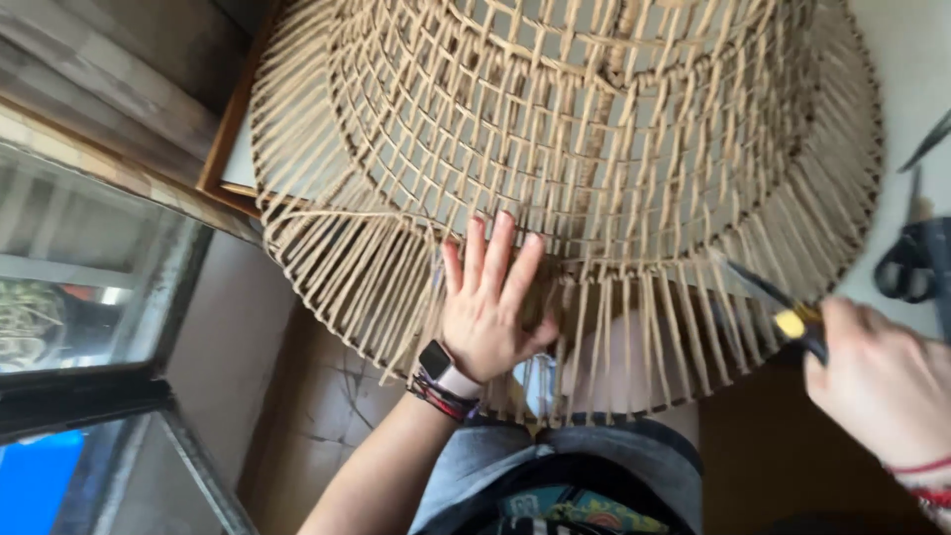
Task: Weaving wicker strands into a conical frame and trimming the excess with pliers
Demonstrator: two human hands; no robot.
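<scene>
one woven basket (594,129), two hands, two scissors, one wristwatch (437,361)

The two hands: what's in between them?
In the head view, the woven basket's hanging rim strands lie between the left hand and the right hand, which holds a tool.

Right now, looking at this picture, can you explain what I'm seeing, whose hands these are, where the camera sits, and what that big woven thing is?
The single picture comes from a camera worn on a person's head, looking down at their own two bare hands. The big shape is an open-weave rattan frame, like a large basket or lampshade, with loose strands fanning out along its lower edge. The left hand, with a watch and bands on the wrist, presses flat against the weave. The right hand grips a small tool with a yellow spot, its tip at the strands; it looks like a cutter, but blur hides the details. A pair of dark scissors lies at the right edge.
</scene>
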